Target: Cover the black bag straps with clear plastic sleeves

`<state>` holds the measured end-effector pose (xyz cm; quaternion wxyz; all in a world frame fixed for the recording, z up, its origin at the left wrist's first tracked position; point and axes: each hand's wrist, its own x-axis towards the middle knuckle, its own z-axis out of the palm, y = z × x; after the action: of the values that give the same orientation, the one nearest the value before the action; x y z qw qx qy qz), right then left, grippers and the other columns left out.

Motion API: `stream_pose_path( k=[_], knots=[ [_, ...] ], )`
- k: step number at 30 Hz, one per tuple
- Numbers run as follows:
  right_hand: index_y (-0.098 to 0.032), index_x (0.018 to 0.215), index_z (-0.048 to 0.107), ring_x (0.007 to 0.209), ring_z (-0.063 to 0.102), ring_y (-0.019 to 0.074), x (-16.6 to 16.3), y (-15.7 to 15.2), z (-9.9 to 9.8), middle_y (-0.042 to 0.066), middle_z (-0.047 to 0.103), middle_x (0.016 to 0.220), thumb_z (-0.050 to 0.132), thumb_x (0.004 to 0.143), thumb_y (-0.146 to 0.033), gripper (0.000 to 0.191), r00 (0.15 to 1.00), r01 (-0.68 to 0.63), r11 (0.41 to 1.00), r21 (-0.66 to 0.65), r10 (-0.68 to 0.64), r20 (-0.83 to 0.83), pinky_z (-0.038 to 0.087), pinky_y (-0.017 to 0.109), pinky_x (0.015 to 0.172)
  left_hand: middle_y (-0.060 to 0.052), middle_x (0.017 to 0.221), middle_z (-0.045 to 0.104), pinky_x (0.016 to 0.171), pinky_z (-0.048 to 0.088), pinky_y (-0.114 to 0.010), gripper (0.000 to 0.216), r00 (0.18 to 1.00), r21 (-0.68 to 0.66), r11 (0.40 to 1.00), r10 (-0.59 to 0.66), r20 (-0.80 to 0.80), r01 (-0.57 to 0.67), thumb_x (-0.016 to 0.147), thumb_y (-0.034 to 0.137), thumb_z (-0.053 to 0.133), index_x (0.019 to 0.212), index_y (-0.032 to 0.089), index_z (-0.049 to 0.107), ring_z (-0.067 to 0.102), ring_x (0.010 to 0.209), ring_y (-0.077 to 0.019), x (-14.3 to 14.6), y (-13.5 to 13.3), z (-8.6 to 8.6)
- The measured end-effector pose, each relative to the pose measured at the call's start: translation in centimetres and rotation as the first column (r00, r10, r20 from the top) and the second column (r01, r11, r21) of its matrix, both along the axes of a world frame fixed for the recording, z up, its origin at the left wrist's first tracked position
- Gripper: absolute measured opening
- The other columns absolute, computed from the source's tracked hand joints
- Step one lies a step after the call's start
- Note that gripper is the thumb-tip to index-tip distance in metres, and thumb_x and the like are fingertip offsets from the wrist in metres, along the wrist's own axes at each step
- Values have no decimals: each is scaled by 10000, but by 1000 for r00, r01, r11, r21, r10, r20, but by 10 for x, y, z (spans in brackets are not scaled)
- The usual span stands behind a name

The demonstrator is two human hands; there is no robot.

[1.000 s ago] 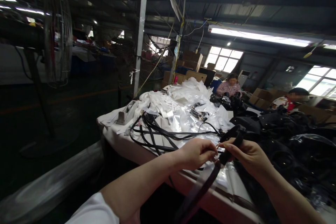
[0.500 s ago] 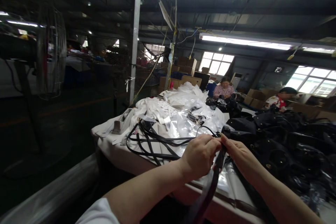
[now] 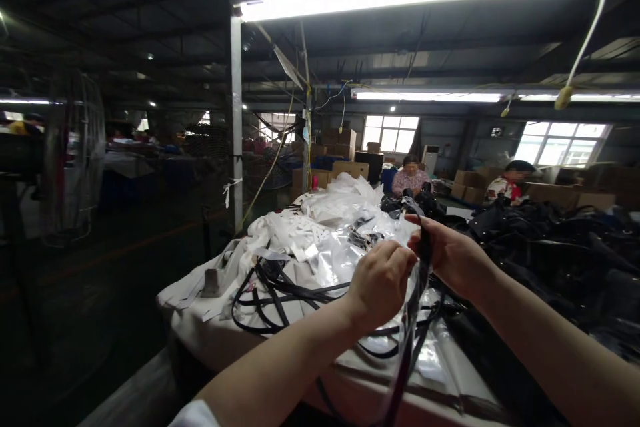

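Above the near edge of the table, my right hand (image 3: pixel 457 257) grips a black strap (image 3: pixel 413 307) between thumb and fingers. The strap hangs down past the table edge, with a clear plastic sleeve or bag along it. Close beside it, my left hand (image 3: pixel 383 280) is closed, its fingertips against the clear plastic; exactly what they pinch is hidden. More black straps (image 3: pixel 280 300) lie in loops on the cloth-covered table to the left of my hands.
White strips and clear plastic bags (image 3: pixel 335 240) are heaped mid-table. Black goods (image 3: pixel 550 267) pile up on the right. A metal post (image 3: pixel 237 127) rises at the table's left, and a fan (image 3: pixel 75 153) stands farther left. Two people (image 3: pixel 410 177) sit beyond the table.
My right hand has risen with the strap, and my hands have come slightly apart. The looped straps have shifted toward the front. The view has tilted up and turned a little right.
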<state>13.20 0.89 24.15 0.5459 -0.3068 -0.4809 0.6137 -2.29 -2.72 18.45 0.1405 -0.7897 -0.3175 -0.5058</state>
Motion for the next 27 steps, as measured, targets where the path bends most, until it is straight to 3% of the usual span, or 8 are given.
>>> stream_pose_path(
  k=[5, 10, 14, 19, 23, 27],
  knots=[
    [-200, 866, 771, 856, 686, 198, 2, 0, 2, 64, 750, 918, 806, 703, -330, 211, 986, -82, 986, 142, 60, 158, 546, 276, 750, -70, 923, 630, 827, 516, -322, 179, 996, 67, 994, 85, -10, -85, 974, 177, 410, 965, 179, 589, 592, 886, -196, -5, 9, 24],
    [-205, 976, 771, 791, 668, 152, 11, 1, 12, 30, 740, 863, 855, 659, -290, 339, 978, -165, 974, 152, 142, 153, 520, 257, 756, -62, 927, 635, 805, 514, -323, 170, 989, 111, 983, 147, 4, -147, 982, 202, 423, 976, 185, 592, 591, 899, -201, -7, 16, 36],
    [-205, 849, 780, 683, 637, 147, 15, 6, 26, 22, 692, 718, 860, 652, -430, 310, 996, -29, 979, 202, 10, 93, 523, 263, 670, -66, 897, 630, 788, 505, -313, 173, 996, 86, 993, 84, 6, -84, 968, 180, 422, 934, 177, 591, 590, 854, -190, -3, 18, 33],
    [-197, 820, 801, 898, 668, 242, 14, 7, 34, 90, 762, 895, 829, 638, -587, 431, 939, 102, 905, 412, -224, 259, 511, 365, 865, -56, 831, 613, 736, 489, -286, 178, 993, 26, 1000, 2, 121, -5, 973, 192, 421, 916, 174, 589, 590, 781, -169, 3, 22, 30],
    [-179, 800, 801, 861, 660, 238, 8, -1, 26, 85, 760, 829, 814, 615, -640, 496, 904, 30, 911, 411, -200, 377, 496, 355, 837, -54, 856, 617, 769, 489, -298, 184, 992, 56, 998, 36, 122, -43, 977, 203, 415, 940, 181, 593, 591, 815, -180, 4, 21, 36],
    [-158, 728, 773, 758, 649, 201, 4, -5, 20, 61, 730, 734, 842, 574, -624, 496, 921, -17, 935, 354, -123, 371, 498, 332, 783, -57, 890, 622, 818, 490, -318, 154, 986, 113, 986, 106, 130, -121, 971, 205, 431, 952, 184, 583, 585, 870, -198, 3, 20, 48]
  ],
)
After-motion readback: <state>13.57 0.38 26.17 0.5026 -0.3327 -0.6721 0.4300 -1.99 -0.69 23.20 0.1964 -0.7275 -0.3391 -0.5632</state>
